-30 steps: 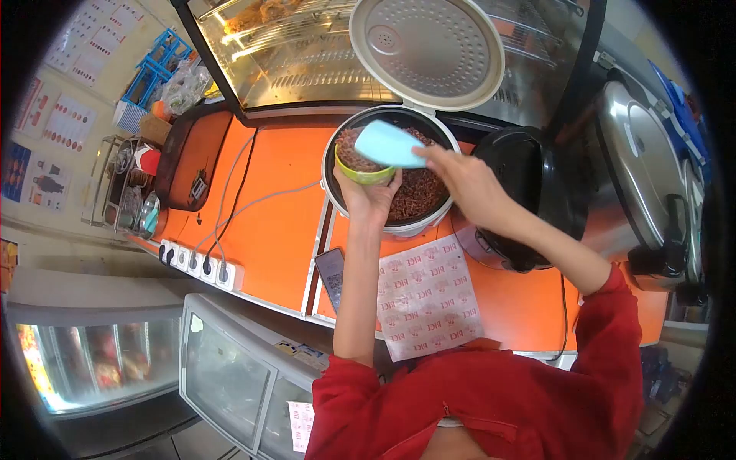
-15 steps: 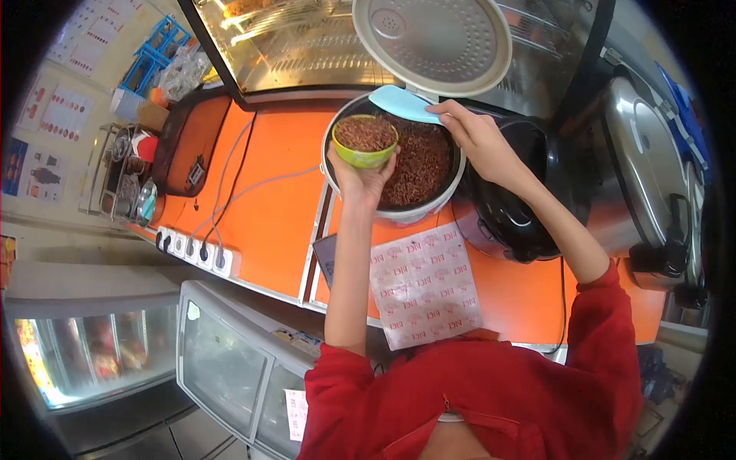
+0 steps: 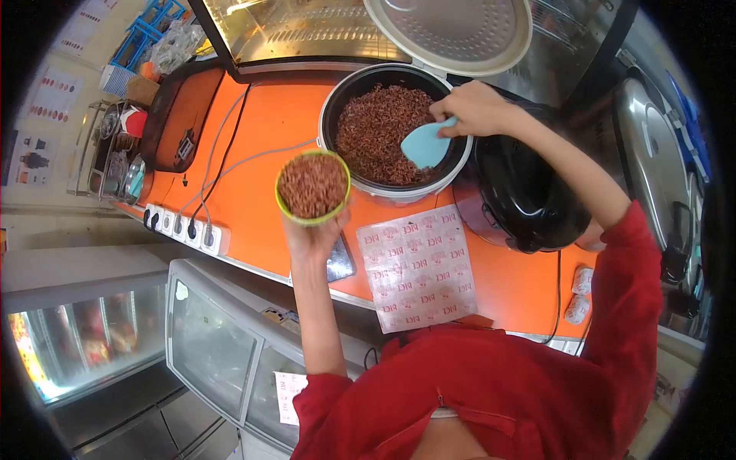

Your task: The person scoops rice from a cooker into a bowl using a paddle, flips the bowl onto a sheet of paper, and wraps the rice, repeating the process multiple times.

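My left hand (image 3: 316, 234) grips a small green bowl (image 3: 347, 201) from below, out over the counter to the left of the rice cooker. Reddish-brown cooked rice (image 3: 313, 185) fills the bowl to its rim. In my right hand (image 3: 475, 110) is the handle of a light blue rice paddle (image 3: 426, 146). Its blade points down over the right side of the open rice cooker (image 3: 328, 157), where more brown rice (image 3: 379, 126) lies. The cooker's lid (image 3: 460, 34) stands raised behind the pot. Near my body lies a sheet of printed wrapping paper (image 3: 418, 264).
A black cooker (image 3: 521, 184) stands right of the open pot, with a large steel cooker (image 3: 652, 146) beyond. Cables cross the orange counter (image 3: 264, 126) to a power strip (image 3: 188, 228). A dark flat device (image 3: 340, 262) lies beside the paper.
My left hand has carried the bowl left and toward me, away from above the cooker. My right hand has turned the paddle downward over the rice.
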`<state>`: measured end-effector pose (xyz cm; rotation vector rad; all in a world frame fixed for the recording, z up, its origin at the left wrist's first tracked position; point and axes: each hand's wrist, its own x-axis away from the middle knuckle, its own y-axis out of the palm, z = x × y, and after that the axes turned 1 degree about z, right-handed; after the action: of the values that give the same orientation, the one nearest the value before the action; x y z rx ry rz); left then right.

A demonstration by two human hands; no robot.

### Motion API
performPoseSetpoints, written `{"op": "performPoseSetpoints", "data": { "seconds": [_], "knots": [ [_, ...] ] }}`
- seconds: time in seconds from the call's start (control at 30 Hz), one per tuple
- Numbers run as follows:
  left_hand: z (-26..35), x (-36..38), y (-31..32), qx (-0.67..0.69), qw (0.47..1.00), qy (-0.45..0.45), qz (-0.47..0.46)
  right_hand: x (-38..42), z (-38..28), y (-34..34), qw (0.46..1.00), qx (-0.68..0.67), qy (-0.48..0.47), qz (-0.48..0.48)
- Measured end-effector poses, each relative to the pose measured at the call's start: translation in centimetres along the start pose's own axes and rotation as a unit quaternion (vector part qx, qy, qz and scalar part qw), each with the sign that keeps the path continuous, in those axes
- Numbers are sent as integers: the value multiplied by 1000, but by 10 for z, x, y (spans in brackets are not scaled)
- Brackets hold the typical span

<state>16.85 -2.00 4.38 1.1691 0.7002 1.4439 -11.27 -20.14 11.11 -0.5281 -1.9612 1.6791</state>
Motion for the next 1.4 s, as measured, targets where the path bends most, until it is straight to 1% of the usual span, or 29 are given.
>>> {"op": "performPoseSetpoints", "data": {
  "seconds": [0.03, 0.07, 0.1, 0.17, 0.23, 0.27, 0.33, 0.4, 0.43, 0.47, 0.5, 0.53, 0.67, 0.73, 0.77, 0.83, 0.87, 0.93, 0.97, 1.03, 1.07, 1.13, 1.17, 1.23, 1.27, 1.33, 1.37, 1.4],
  "knots": [
    [-3, 7, -9, 17, 1000, -22, 2, -6, -2, 12, 1000, -1, 0, 0],
    [-5, 11, -16, 34, 998, -43, 5, -13, -6, 24, 998, -50, -24, 5],
    [-8, 10, -20, 34, 998, -43, 7, -20, -10, 34, 994, -98, -49, 10],
    [-19, 9, -24, 81, 993, -86, -5, -29, -14, 40, 993, -113, -40, 2],
    [-22, 3, -23, 72, 993, -87, -21, -31, -13, 40, 988, -145, 6, -56],
    [-21, 2, -21, 53, 995, -87, -5, -29, -10, 42, 988, -143, 8, -58],
    [-20, -1, -14, 30, 996, -87, 8, -28, -5, 43, 977, -208, -50, -18],
    [-21, -1, -8, 29, 996, -80, 41, -38, -5, 43, 978, -198, -67, -17],
    [-20, -1, -8, 25, 996, -78, 41, -45, -7, 42, 978, -189, -84, -18],
    [-20, -1, -7, 11, 997, -82, 9, -52, -10, 40, 978, -190, -86, -14],
    [-20, -2, -6, -2, 996, -87, -24, -60, -12, 37, 978, -185, -88, -42],
    [-21, -2, -1, 9, 996, -84, -15, -64, -11, 36, 977, -179, -91, -70],
    [-17, -2, -7, 18, 996, -83, 1, -78, 1, 40, 969, -206, -109, -87],
    [-17, 2, -7, 65, 994, -91, 0, -85, 5, 44, 957, -236, -80, -148],
    [-16, 5, -7, 64, 994, -92, 0, -86, 7, 45, 957, -237, -79, -147],
    [-15, 9, -5, 32, 998, -54, 5, -86, 10, 46, 943, -277, -71, -173],
    [-14, 10, -2, 32, 998, -54, 5, -86, 10, 45, 943, -276, -72, -173],
    [-10, 12, 3, 23, 997, 4, 68, -86, 12, 44, 929, -314, -55, -188],
    [-8, 11, 4, 23, 997, 5, 67, -87, 12, 44, 929, -313, -56, -187],
    [-5, 9, 5, 17, 1000, 7, 13, -89, 14, 48, 916, -348, -58, -190],
    [-5, 8, 6, 16, 1000, 7, 13, -91, 17, 52, 916, -348, -58, -189],
    [-4, 6, 8, 9, 1000, 10, 6, -95, 22, 55, 868, -456, -93, -176],
    [-5, 5, 10, 8, 1000, 11, 5, -94, 23, 54, 868, -456, -94, -175],
    [-5, 4, 15, -14, 1000, 15, 23, -91, 27, 48, 875, -456, -79, -141],
    [-5, 3, 16, -15, 1000, 16, 21, -88, 28, 44, 876, -455, -79, -140],
    [-7, -1, 18, -72, 997, 41, 1, -78, 32, 36, 868, -480, -73, -99],
    [-9, -3, 24, -72, 996, 43, -2, -71, 31, 27, 870, -478, -74, -98],
    [-12, -5, 33, -88, 994, 56, 35, -62, 31, 18, 880, -469, -45, -61]
  ]
}}
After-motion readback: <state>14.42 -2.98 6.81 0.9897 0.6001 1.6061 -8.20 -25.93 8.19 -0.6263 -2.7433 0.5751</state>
